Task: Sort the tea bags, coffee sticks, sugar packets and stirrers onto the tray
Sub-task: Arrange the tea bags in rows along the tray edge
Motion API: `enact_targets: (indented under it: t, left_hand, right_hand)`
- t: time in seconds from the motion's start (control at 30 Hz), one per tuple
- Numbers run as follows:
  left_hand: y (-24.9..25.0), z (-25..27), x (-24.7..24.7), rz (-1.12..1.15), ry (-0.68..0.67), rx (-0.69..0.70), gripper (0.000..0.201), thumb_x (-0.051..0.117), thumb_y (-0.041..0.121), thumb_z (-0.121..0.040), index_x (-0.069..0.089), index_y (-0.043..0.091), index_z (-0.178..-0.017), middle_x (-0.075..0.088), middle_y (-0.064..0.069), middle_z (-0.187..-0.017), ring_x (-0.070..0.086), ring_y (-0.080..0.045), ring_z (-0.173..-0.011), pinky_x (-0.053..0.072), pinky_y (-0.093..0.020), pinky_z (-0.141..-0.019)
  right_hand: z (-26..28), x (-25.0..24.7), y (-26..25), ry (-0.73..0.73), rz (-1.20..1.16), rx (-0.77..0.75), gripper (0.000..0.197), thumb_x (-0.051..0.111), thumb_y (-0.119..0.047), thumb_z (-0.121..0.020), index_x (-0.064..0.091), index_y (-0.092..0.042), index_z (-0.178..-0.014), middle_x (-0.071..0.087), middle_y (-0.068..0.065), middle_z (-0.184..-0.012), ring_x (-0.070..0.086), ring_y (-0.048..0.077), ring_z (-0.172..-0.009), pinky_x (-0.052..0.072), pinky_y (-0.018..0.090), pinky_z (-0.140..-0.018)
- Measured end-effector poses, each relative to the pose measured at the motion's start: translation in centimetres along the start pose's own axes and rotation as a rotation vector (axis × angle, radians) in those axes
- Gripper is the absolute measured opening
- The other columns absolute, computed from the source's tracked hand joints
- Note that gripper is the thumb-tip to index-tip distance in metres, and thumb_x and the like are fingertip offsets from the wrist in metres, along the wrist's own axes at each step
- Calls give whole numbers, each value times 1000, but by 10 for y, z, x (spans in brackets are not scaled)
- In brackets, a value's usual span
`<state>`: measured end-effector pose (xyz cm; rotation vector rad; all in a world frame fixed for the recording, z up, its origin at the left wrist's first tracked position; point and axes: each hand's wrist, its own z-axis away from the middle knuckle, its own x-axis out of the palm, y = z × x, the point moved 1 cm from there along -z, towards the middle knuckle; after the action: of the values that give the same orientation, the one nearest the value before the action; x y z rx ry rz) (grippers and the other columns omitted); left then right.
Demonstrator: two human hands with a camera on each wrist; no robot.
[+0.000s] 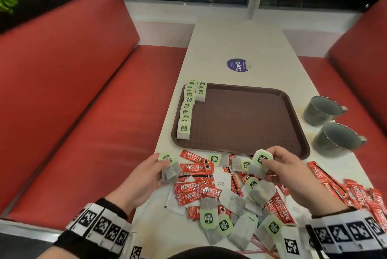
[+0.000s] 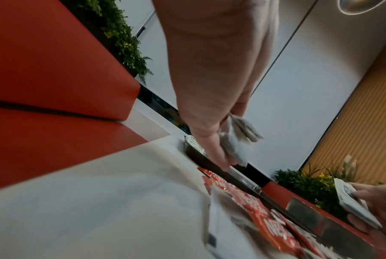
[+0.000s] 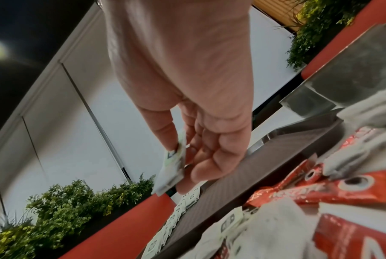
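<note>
Head looks down; wrists look up (sharing tray (image 1: 240,120)).

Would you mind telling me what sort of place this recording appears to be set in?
Probably a café or canteen booth: red padded bench seats flank a long white table, on it a brown serving tray and two metal mugs, with tea bags lined up on the tray.

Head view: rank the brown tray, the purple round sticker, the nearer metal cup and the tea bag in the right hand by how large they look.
1. brown tray
2. nearer metal cup
3. tea bag in the right hand and purple round sticker: alike in apparent size, and the sticker lies farther from the camera, so unranked.
</note>
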<state>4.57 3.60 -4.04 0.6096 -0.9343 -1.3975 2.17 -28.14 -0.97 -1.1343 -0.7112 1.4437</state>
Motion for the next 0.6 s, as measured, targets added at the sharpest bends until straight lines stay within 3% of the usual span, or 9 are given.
enact_targets:
  t: [0.1,0.23,0.33,0.43,0.6]
  left_hand:
    - [10,-3,3,101,-12,-21,22,46,13,-98,53,4,-117,64,-21,-114,63,-38,-106,54,-48,-84]
    - [21,-3,11,131,-54,-44,17,39,18,-101,51,9,-109,68,-21,-103,69,-34,-93,58,-38,-65]
    - [25,-3,17,120,-116,-51,17,40,15,-101,50,8,-113,68,-19,-100,70,-29,-88,56,-32,-59]
    - [27,-5,22,117,-159,-54,20,45,7,-98,49,9,-117,68,-20,-102,70,-26,-84,54,-27,-55]
    - [32,-16,27,58,-96,-2,29,56,-1,-90,51,8,-117,69,-18,-99,68,-19,-74,54,-25,-56]
  right_hand:
    - [0,2,-5,-40,-5,-13,7,55,-2,-91,58,-8,-88,66,7,-74,60,14,-60,47,29,-56]
    - [1,7,-9,-98,23,-40,8,60,-3,-89,62,-11,-91,71,12,-84,65,22,-72,50,34,-66]
    - [2,18,-14,-154,40,-73,8,66,-5,-85,66,-12,-89,71,14,-80,63,25,-71,47,36,-67]
    - [-4,33,-22,-160,7,-70,12,72,-2,-79,67,-9,-87,71,13,-75,59,21,-65,44,30,-62]
    - [-35,57,-49,-92,-74,-84,14,76,0,-75,64,-7,-77,65,6,-63,56,11,-54,43,18,-50]
